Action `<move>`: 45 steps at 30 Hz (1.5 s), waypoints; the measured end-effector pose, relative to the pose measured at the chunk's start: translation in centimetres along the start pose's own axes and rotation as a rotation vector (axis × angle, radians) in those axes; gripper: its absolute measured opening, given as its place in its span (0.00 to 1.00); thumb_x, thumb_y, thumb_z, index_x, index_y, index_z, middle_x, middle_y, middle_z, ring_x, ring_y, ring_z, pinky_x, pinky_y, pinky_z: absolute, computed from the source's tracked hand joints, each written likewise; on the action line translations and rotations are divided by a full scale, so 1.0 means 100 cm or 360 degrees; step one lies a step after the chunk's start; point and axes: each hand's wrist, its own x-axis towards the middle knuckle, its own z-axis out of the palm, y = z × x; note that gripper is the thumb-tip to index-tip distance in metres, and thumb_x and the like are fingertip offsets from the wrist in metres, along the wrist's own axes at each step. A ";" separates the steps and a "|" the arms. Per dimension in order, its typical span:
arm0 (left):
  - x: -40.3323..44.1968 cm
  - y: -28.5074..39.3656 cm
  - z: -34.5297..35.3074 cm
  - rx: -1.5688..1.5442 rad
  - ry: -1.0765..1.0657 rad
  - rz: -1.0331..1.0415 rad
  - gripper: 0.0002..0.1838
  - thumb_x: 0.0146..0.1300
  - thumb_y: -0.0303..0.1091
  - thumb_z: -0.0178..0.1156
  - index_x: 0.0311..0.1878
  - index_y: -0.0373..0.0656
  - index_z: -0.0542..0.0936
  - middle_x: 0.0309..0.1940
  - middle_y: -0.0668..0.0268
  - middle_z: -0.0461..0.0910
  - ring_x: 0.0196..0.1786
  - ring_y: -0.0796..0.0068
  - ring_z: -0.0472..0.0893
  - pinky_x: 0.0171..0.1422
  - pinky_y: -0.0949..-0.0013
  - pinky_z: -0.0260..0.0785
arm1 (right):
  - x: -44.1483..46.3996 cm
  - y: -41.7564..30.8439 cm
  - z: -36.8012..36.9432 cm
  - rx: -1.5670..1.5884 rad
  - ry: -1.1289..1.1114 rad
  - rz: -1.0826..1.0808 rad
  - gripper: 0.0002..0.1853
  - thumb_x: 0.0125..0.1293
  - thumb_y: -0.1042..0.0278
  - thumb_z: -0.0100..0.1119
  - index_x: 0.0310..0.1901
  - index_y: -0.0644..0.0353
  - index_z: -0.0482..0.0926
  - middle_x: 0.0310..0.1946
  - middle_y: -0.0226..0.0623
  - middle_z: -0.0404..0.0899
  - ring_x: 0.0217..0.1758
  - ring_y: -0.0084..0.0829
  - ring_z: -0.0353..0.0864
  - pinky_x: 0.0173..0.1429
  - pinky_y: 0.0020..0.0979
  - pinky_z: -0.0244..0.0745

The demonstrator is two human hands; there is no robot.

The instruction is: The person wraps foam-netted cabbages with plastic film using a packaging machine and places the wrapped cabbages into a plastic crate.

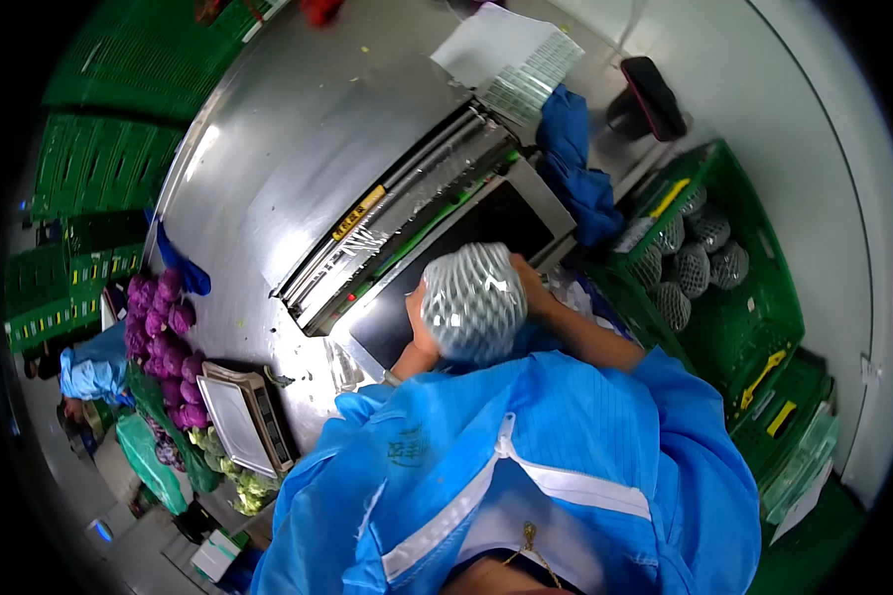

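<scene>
A round bundle in a white foam net sits between my two hands, close in front of my chest. Clear film shines over the net, and I cannot tell what produce is inside. My left hand is closed against its left side. On its right side, my right hand grips it, with the fingertips partly hidden behind the bundle. Beneath and beyond it lies a film wrapping machine with a dark flat plate, a film roll and a yellow label.
A green crate at right holds several similar netted bundles. Blue cloth, paper sheets and a phone lie beyond the machine. Left are a scale, purple cabbages and another person's blue clothing.
</scene>
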 end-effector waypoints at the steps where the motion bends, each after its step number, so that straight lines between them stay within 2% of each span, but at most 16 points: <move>1: -0.002 0.018 -0.006 -0.0040 -0.0029 0.0000 0.05 0.67 0.29 0.56 0.37 0.38 0.77 0.27 0.55 0.81 0.30 0.55 0.82 0.34 0.61 0.73 | -0.009 -0.016 0.008 0.0422 -0.0135 0.0001 0.14 0.69 0.62 0.58 0.49 0.63 0.80 0.42 0.35 0.84 0.46 0.24 0.80 0.52 0.29 0.75; 3: 0.003 0.053 -0.023 -0.0373 -0.0013 0.0294 0.06 0.67 0.27 0.58 0.33 0.37 0.77 0.24 0.58 0.79 0.25 0.63 0.80 0.31 0.64 0.72 | -0.024 -0.048 0.013 0.0299 -0.0151 0.0555 0.14 0.70 0.62 0.57 0.39 0.67 0.83 0.32 0.32 0.84 0.37 0.16 0.76 0.40 0.30 0.73; 5: 0.021 0.089 -0.033 -0.0540 -0.0119 0.0547 0.08 0.69 0.28 0.56 0.32 0.37 0.77 0.23 0.60 0.78 0.23 0.68 0.79 0.29 0.67 0.70 | -0.046 -0.070 0.009 0.0339 -0.0244 0.0535 0.17 0.72 0.62 0.54 0.34 0.68 0.83 0.24 0.38 0.83 0.26 0.24 0.79 0.33 0.33 0.72; 7: 0.029 0.097 -0.033 -0.0792 -0.0283 0.0437 0.12 0.72 0.31 0.54 0.31 0.37 0.76 0.22 0.64 0.77 0.22 0.74 0.76 0.26 0.69 0.67 | -0.051 -0.099 -0.003 -0.0022 -0.0215 -0.0118 0.19 0.73 0.61 0.52 0.31 0.68 0.83 0.21 0.47 0.80 0.21 0.39 0.79 0.30 0.37 0.70; 8: 0.036 0.108 -0.032 -0.1026 -0.0478 0.0199 0.15 0.75 0.36 0.53 0.31 0.38 0.76 0.21 0.67 0.76 0.20 0.77 0.73 0.24 0.71 0.63 | -0.052 -0.112 -0.010 -0.0096 -0.0258 -0.0246 0.18 0.73 0.63 0.51 0.29 0.67 0.83 0.20 0.54 0.76 0.21 0.50 0.76 0.30 0.39 0.71; 11: 0.046 0.147 -0.008 -0.1516 -0.0990 -0.0484 0.18 0.75 0.42 0.52 0.32 0.39 0.74 0.23 0.68 0.74 0.24 0.79 0.70 0.27 0.73 0.60 | -0.070 -0.120 -0.023 -0.0507 -0.0213 -0.0454 0.17 0.72 0.64 0.52 0.29 0.66 0.82 0.24 0.47 0.81 0.23 0.44 0.78 0.31 0.39 0.73; 19: 0.049 0.197 0.031 -0.1891 -0.1904 -0.1413 0.20 0.74 0.50 0.49 0.43 0.38 0.73 0.35 0.62 0.76 0.35 0.70 0.74 0.38 0.67 0.66 | -0.142 -0.165 -0.049 -0.1277 0.1125 -0.0715 0.05 0.52 0.75 0.68 0.32 0.61 0.83 0.31 0.34 0.83 0.28 0.33 0.80 0.25 0.32 0.73; 23: 0.057 0.216 0.043 -0.1804 -0.1963 -0.1592 0.24 0.74 0.54 0.48 0.49 0.38 0.73 0.41 0.59 0.77 0.40 0.66 0.76 0.44 0.63 0.69 | -0.167 -0.174 -0.069 -0.0503 0.1438 -0.0324 0.08 0.57 0.71 0.71 0.33 0.64 0.82 0.28 0.34 0.83 0.27 0.31 0.83 0.29 0.28 0.77; 27: 0.064 0.239 0.061 -0.1688 -0.1937 -0.1780 0.28 0.74 0.58 0.46 0.54 0.38 0.73 0.47 0.55 0.77 0.46 0.61 0.78 0.49 0.60 0.72 | -0.189 -0.140 -0.097 -0.0053 0.0730 -0.0582 0.40 0.59 0.50 0.71 0.69 0.62 0.68 0.64 0.51 0.73 0.66 0.46 0.74 0.63 0.40 0.72; 28: 0.065 0.248 0.068 -0.1654 -0.1917 -0.1836 0.30 0.73 0.59 0.46 0.56 0.38 0.73 0.49 0.55 0.78 0.47 0.60 0.79 0.51 0.60 0.72 | -0.199 -0.145 -0.106 0.0103 0.0501 -0.0356 0.52 0.57 0.41 0.69 0.76 0.59 0.56 0.75 0.50 0.58 0.78 0.46 0.58 0.76 0.42 0.56; 33: 0.071 0.286 0.106 -0.1464 -0.1740 -0.2097 0.36 0.73 0.64 0.44 0.63 0.37 0.72 0.56 0.51 0.79 0.54 0.54 0.81 0.58 0.56 0.76 | -0.231 -0.116 -0.161 0.0033 0.0742 -0.0140 0.49 0.52 0.54 0.75 0.73 0.61 0.61 0.73 0.45 0.63 0.74 0.42 0.65 0.76 0.41 0.57; 35: 0.072 0.248 0.132 -0.1929 -0.2194 -0.1775 0.41 0.72 0.66 0.41 0.75 0.42 0.60 0.73 0.52 0.64 0.73 0.51 0.67 0.75 0.49 0.62 | -0.250 -0.092 -0.175 0.0271 0.1079 0.0160 0.47 0.54 0.60 0.75 0.73 0.62 0.61 0.72 0.45 0.65 0.73 0.41 0.66 0.74 0.40 0.61; 38: 0.055 0.296 0.190 -0.1533 -0.1971 -0.1245 0.37 0.74 0.52 0.49 0.77 0.41 0.53 0.72 0.53 0.63 0.73 0.53 0.66 0.78 0.54 0.56 | -0.261 -0.088 -0.189 0.0723 0.1842 0.0254 0.47 0.54 0.62 0.75 0.73 0.63 0.59 0.69 0.47 0.67 0.71 0.39 0.68 0.71 0.36 0.66; 41: 0.033 0.294 0.267 -0.1396 -0.2391 -0.0072 0.43 0.70 0.46 0.58 0.78 0.40 0.48 0.76 0.51 0.55 0.78 0.55 0.56 0.79 0.59 0.48 | -0.271 -0.050 -0.205 0.0172 0.2259 0.0404 0.49 0.53 0.61 0.76 0.73 0.64 0.57 0.67 0.48 0.67 0.69 0.39 0.70 0.70 0.34 0.67; 43: 0.032 0.313 0.286 -0.0575 -0.2158 0.0760 0.46 0.68 0.46 0.61 0.79 0.40 0.47 0.77 0.52 0.51 0.79 0.59 0.52 0.80 0.59 0.45 | -0.309 -0.034 -0.246 0.0880 0.2147 0.0348 0.51 0.50 0.59 0.77 0.72 0.65 0.58 0.67 0.47 0.67 0.68 0.39 0.69 0.70 0.35 0.65; 45: 0.045 0.327 0.282 -0.0505 -0.1885 0.0823 0.39 0.69 0.40 0.61 0.77 0.39 0.54 0.73 0.54 0.59 0.75 0.61 0.60 0.77 0.61 0.53 | -0.336 0.013 -0.275 0.0314 0.2432 0.0699 0.52 0.48 0.57 0.78 0.72 0.65 0.59 0.66 0.49 0.68 0.69 0.42 0.69 0.71 0.37 0.64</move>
